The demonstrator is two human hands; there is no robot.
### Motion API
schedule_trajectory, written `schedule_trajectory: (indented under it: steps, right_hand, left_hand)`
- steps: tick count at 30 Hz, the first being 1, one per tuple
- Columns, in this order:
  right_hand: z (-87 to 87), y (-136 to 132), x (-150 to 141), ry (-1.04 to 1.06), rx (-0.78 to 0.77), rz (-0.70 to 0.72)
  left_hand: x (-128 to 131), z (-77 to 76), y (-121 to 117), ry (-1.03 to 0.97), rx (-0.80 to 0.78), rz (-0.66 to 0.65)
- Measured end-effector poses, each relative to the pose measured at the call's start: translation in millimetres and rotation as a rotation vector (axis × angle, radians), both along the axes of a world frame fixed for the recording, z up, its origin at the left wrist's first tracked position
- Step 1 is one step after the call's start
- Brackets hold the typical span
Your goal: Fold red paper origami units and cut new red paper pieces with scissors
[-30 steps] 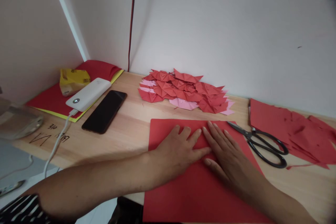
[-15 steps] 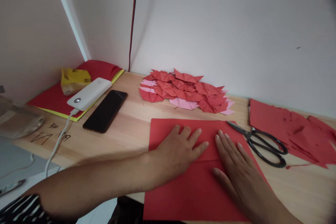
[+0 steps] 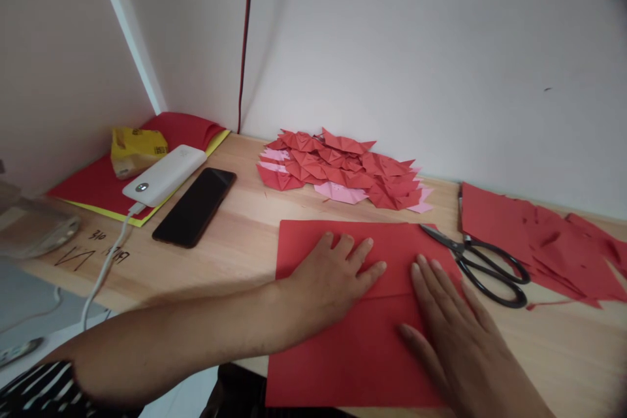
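Note:
A large sheet of red paper (image 3: 343, 366) lies at the front of the wooden table, its far part folded over with an edge running across the middle. My left hand (image 3: 333, 281) rests on the folded part, fingers spread. On the sheet's right side lies my right hand (image 3: 455, 326), flat, with its thumb apart from the fingers. Black-handled scissors (image 3: 482, 264) lie just beyond the right hand, blades slightly apart, their tips at the sheet's far right corner.
Folded red and pink paper pieces (image 3: 343, 170) are piled along the wall. Red paper scraps (image 3: 543, 241) lie at right. To the left are a black phone (image 3: 194, 208), a white power bank (image 3: 165, 175) with a cable, a yellow packet (image 3: 137, 151) and red and yellow sheets (image 3: 91, 186).
My right hand has slid slightly right and toward me over the red paper. My left hand stays in about the same place on it. The view has shifted a little.

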State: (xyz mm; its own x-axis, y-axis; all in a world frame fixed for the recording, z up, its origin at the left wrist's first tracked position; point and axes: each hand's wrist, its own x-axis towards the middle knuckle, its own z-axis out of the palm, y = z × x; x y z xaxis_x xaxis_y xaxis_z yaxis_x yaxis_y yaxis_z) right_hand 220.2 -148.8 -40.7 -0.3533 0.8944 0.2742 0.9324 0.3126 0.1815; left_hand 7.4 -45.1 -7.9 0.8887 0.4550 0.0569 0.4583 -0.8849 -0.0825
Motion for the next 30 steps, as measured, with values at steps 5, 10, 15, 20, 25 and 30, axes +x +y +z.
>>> schedule_trajectory:
  steps: [5,10,15,20,25,30]
  right_hand:
    - [4.5,-5.0,-25.6,-0.013,0.026,0.062]
    - [0.9,-7.9,-40.5,-0.014,0.040,0.090]
    - [-1.2,-10.5,-51.4,-0.009,-0.022,0.102]
    - [0.6,-10.1,-56.9,0.018,-0.036,0.092]
    - [1.9,-12.2,-55.3,0.020,-0.025,0.086]
    - [0.5,-12.9,-46.9,0.018,-0.011,0.073]
  left_hand:
    - [-0.3,1.1,1.3,0.004,-0.003,-0.003]
    - [-0.5,-0.3,2.3,-0.021,0.004,-0.012]
    - [-1.1,-0.9,2.9,-0.046,0.015,-0.015]
    - [-1.0,0.3,2.8,-0.039,0.037,-0.014]
    - [-0.8,0.7,2.2,-0.032,0.032,-0.013]
    - [-1.9,0.9,2.8,-0.022,0.024,-0.014]
